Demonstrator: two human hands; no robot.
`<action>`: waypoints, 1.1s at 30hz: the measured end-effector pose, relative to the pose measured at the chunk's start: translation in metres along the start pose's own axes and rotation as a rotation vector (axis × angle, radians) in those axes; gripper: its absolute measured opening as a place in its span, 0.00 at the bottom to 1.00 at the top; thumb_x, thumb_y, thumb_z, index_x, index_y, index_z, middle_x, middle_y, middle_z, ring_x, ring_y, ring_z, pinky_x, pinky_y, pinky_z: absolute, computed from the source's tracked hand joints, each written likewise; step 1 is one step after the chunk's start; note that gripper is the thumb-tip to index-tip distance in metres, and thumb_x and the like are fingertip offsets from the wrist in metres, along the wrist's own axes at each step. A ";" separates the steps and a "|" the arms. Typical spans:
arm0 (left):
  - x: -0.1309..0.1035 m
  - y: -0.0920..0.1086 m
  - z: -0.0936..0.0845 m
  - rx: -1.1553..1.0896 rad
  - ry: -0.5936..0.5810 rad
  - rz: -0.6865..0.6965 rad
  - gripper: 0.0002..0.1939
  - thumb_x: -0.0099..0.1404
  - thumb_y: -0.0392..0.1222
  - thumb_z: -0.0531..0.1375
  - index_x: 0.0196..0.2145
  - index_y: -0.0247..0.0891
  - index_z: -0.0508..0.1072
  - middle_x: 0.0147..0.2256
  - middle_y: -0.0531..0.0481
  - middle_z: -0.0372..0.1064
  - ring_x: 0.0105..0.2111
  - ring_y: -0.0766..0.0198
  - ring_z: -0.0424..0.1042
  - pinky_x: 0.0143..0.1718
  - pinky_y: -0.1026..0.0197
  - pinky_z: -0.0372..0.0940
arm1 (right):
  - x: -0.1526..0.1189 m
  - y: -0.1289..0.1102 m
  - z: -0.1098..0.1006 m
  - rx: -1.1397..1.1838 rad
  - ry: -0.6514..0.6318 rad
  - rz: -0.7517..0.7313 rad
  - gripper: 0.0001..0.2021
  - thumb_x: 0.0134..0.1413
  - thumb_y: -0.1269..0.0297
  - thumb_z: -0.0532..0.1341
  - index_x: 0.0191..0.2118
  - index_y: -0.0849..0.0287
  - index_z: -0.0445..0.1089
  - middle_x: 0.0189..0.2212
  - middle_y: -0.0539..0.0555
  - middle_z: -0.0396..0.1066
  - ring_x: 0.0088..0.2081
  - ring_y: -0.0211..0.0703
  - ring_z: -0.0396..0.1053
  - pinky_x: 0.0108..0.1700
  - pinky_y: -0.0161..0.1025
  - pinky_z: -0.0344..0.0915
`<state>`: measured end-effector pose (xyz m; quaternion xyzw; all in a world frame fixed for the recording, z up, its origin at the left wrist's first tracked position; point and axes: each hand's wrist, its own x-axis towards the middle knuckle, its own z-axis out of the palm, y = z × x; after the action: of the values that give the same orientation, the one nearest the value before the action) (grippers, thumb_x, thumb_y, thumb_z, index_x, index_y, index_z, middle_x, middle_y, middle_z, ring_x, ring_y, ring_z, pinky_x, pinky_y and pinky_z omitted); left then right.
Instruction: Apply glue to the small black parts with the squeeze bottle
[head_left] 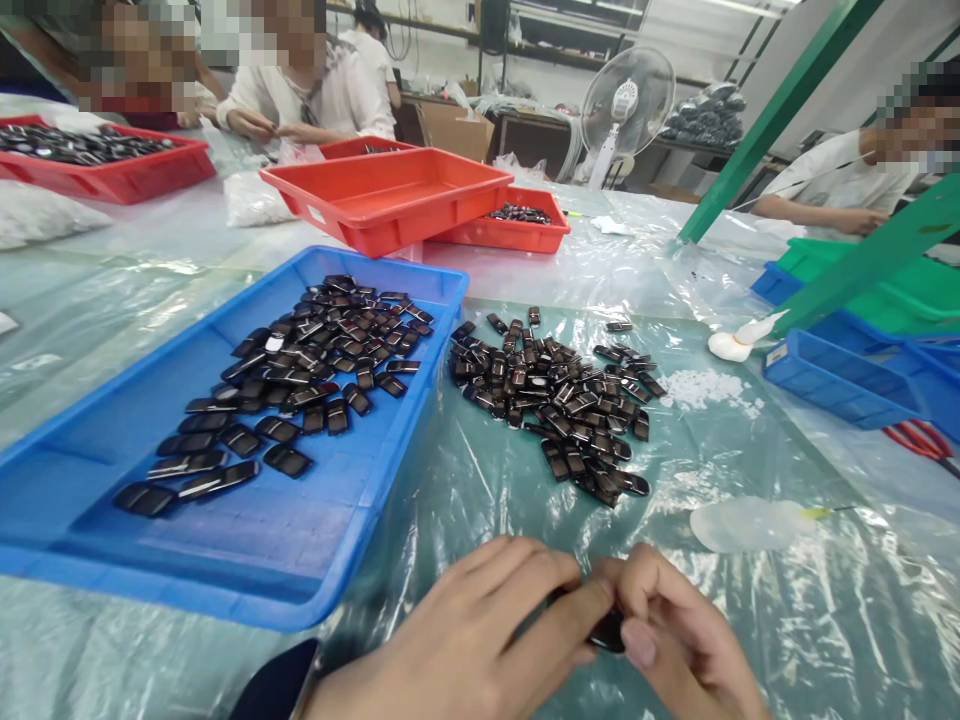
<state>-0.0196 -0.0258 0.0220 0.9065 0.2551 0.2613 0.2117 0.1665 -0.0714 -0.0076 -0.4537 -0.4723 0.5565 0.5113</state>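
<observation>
Near the front edge of the view, my left hand (495, 620) and my right hand (675, 625) meet around a small glossy black part (609, 632). Both have their fingers closed on it, and they cover most of its shape. Beyond them a loose pile of similar black parts (570, 390) lies on the plastic-covered table (480, 540). To the left, more black parts (289, 400) are spread inside a blue tray (300, 550). Small white pieces (709, 390) are scattered beside the pile. A translucent bottle with a yellow tip (750, 525) lies to the right of my hands.
A white squeeze bottle (735, 342) lies by a slanted green post (780, 120). Blue bins (840, 375) and red-handled pliers (919, 438) are at right. Red trays (390, 195) stand behind the blue tray. Several people sit around the table; a fan (626, 100) stands behind.
</observation>
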 end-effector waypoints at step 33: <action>-0.001 -0.002 -0.004 0.329 0.128 0.201 0.23 0.81 0.34 0.39 0.54 0.33 0.73 0.44 0.50 0.78 0.45 0.61 0.74 0.48 0.60 0.67 | 0.007 -0.002 -0.024 0.303 -0.308 0.319 0.17 0.58 0.48 0.69 0.47 0.48 0.68 0.27 0.43 0.64 0.27 0.31 0.61 0.34 0.34 0.56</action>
<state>-0.0233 -0.0244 0.0235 0.9314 0.2156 0.2928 0.0171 0.1896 -0.0630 -0.0088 -0.3506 -0.3782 0.7570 0.4012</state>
